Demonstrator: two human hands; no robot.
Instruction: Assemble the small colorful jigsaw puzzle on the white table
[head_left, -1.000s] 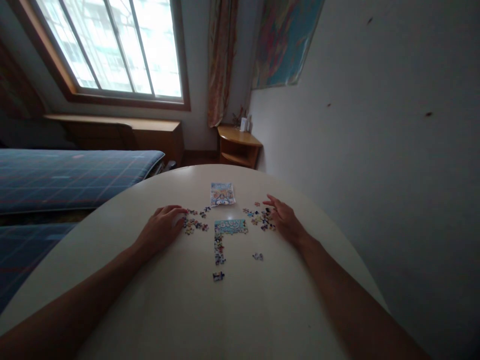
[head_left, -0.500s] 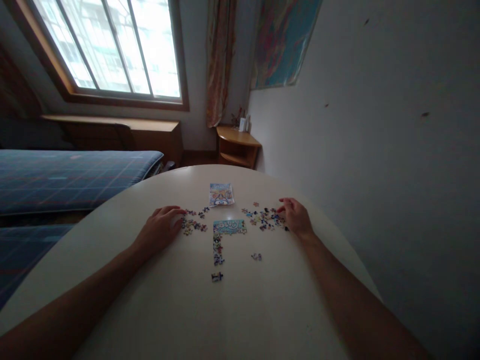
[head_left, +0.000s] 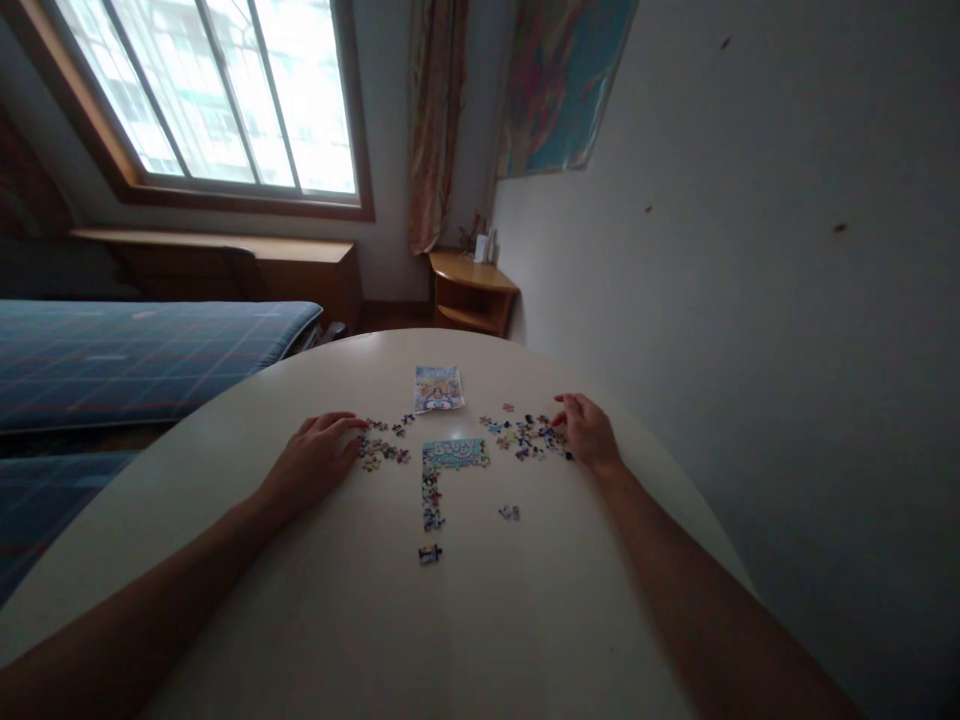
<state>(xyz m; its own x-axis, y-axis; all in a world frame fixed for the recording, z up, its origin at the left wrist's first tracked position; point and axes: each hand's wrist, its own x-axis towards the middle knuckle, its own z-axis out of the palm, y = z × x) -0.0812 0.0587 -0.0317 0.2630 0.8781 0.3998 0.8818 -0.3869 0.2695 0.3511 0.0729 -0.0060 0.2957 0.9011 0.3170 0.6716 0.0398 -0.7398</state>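
My left hand (head_left: 319, 457) rests on the table at the left edge of a loose pile of jigsaw pieces (head_left: 384, 454), its fingers stretched toward them. On the other side my right hand (head_left: 589, 432) hovers over or touches the right end of a second pile of jigsaw pieces (head_left: 525, 437). Its fingers are slightly bent and apart, with nothing visible in them. Between the hands lies a partly joined jigsaw puzzle (head_left: 456, 453), a top strip with lettering and a column down its left side. Below that column sits a separate small joined section (head_left: 430, 554).
A printed picture sheet (head_left: 439, 388) lies beyond the puzzle. A few pieces (head_left: 510, 513) sit apart at the right. The round white table (head_left: 480, 630) stands near a bed (head_left: 150, 350), a corner shelf (head_left: 472, 270) and a wall (head_left: 750, 330).
The view has shifted slightly, so everything sits a little further left. Both hands stay beside their piles, and no piece has visibly moved.
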